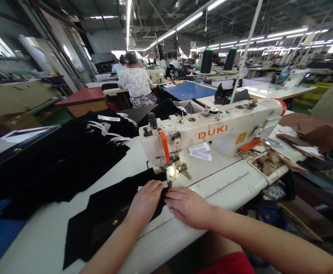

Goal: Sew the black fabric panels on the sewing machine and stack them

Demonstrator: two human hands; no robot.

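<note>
A black fabric panel [109, 201] with a small gold snap [115, 222] lies on the sewing machine bed, its far edge by the presser foot. My left hand [148, 201] has its fingers closed and bent down on the fabric. Beneath those fingers a white label strip [165, 184] sticks out on both sides. Close to the needle area, my right hand [187, 205] has its fingertips together on the panel's right edge. Over both hands stands the white sewing machine [183, 133], its lamp lit by the needle. My fingers partly hide the label and the fabric edge.
A heap of black pieces [55, 163] with white strips lies left of the machine. Paper labels [200, 151] rest on the bed behind the needle. At the right is a tray [266, 167] of small metal parts and scraps. A co-worker [136, 82] sits ahead.
</note>
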